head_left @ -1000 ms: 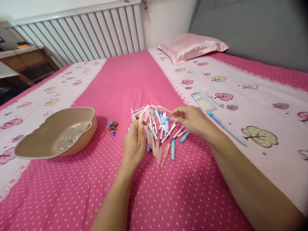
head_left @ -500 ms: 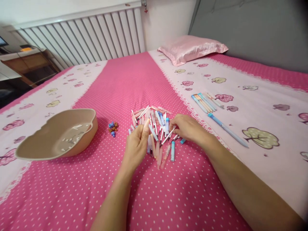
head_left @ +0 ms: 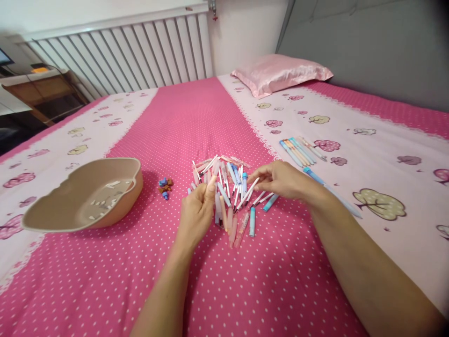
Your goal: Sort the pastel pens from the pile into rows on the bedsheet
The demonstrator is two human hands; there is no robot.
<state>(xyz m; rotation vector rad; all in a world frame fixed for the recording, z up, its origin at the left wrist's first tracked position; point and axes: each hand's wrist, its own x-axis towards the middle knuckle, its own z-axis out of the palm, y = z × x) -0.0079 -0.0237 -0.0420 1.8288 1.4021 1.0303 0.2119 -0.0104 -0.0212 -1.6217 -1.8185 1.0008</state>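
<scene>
the left hand (head_left: 197, 210) is closed round a pale peach, slender plastic barrel (head_left: 213, 180), the thumb laid along it and its far end standing clear of the fist. it hangs at the left edge of a loose pile, where pale pink translucent plastic tubes (head_left: 233, 230) lie at the near side among thin white sticks with dark tips.

the right hand (head_left: 277, 180) is at the right edge of the pile, half curled, thumb and fingertips drawn close together. the upper end of one thin white stick (head_left: 248, 194) lies at those fingertips; whether it is pinched or only touched, i cannot tell. just below this hand lies a light blue short tube (head_left: 270, 202), and nearer, upright to the view, a turquoise short tube (head_left: 252, 222).

left of the pile sits a small cluster of blue and brown pieces (head_left: 165, 188), and farther left a beige plastic basin (head_left: 63, 206) with white bits (head_left: 102, 204) inside. far right, a row of pastel pens (head_left: 296, 150) lies near a long blue pen (head_left: 331, 191), which is beside the right wrist.
</scene>
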